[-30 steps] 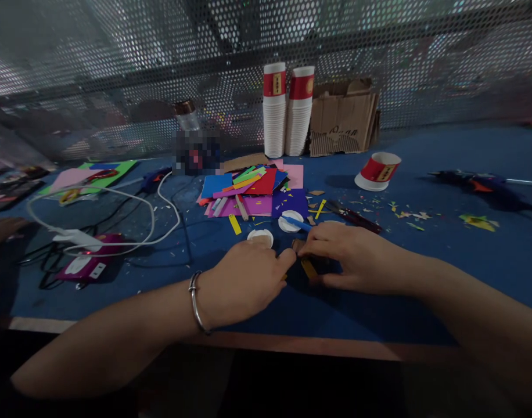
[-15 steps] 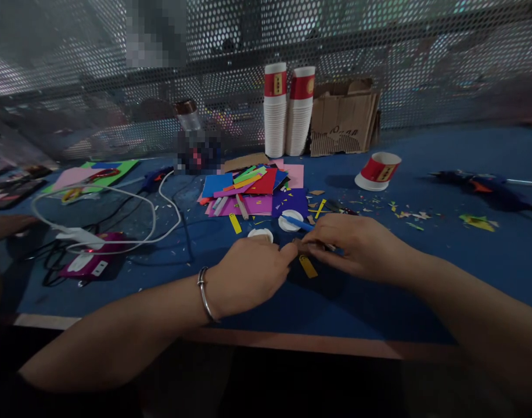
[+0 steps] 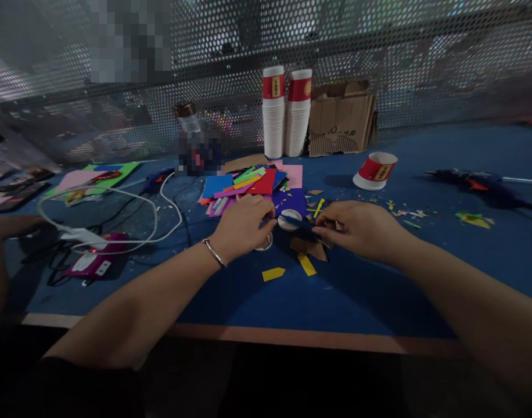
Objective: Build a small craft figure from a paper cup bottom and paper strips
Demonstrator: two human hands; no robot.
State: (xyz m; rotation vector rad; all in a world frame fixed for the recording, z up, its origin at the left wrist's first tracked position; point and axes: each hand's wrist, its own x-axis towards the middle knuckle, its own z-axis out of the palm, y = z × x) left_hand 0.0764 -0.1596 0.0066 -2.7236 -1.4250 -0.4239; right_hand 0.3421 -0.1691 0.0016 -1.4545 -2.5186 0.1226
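My right hand [image 3: 351, 229] is closed on a slim blue pen [image 3: 298, 222], which points left over a small round white lid [image 3: 287, 225]. My left hand [image 3: 246, 226] is pinched near the pen's far end; what its fingertips hold is too small to make out. Under the left fingers lies a second round white piece [image 3: 265, 242], partly covered. Torn brown cardboard scraps [image 3: 308, 248] rest on the table between the hands. Closer to me are a yellow paper tag [image 3: 306, 265] and another yellow tag with a pointed end [image 3: 273, 274].
Coloured paper [image 3: 261, 181] is piled behind my hands. Farther back stand two paper cup stacks [image 3: 273, 119] and a cardboard box [image 3: 339, 125]. A single cup [image 3: 374, 171] and a glue gun [image 3: 475, 186] are rightward. Left lie a purple power strip [image 3: 94, 258], cables and another person's hand [image 3: 20, 225].
The brown cardboard has left my fingers and lies on the table. My left hand has moved back and left. A pointed yellow tag now shows in front, and the pen has shifted.
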